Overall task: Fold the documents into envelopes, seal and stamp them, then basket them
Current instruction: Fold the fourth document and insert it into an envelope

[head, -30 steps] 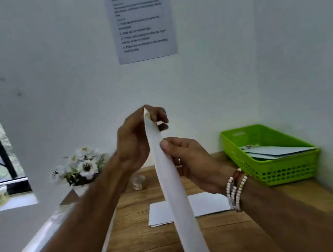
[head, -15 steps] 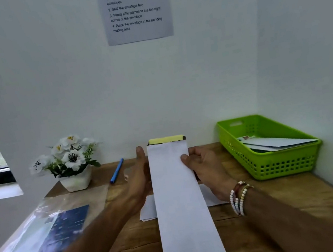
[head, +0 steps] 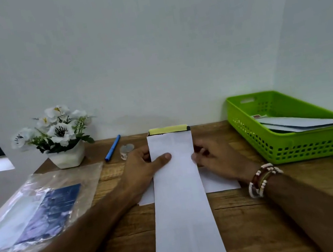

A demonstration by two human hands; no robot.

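Head cam: L hand [head: 140,170], R hand [head: 217,158] both pinch envelope [head: 183,210]; L thumb now atop front.

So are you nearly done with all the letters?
Partly. Some envelopes lie in the green basket, one showing a stamp. Now the left hand and right hand hold a long white envelope, its yellow-strip flap not yet sealed. Sealing, stamping and basketing it remain, and more paper waits underneath.

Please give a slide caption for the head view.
A white envelope, flap open, held by the left hand and right hand near a green basket.
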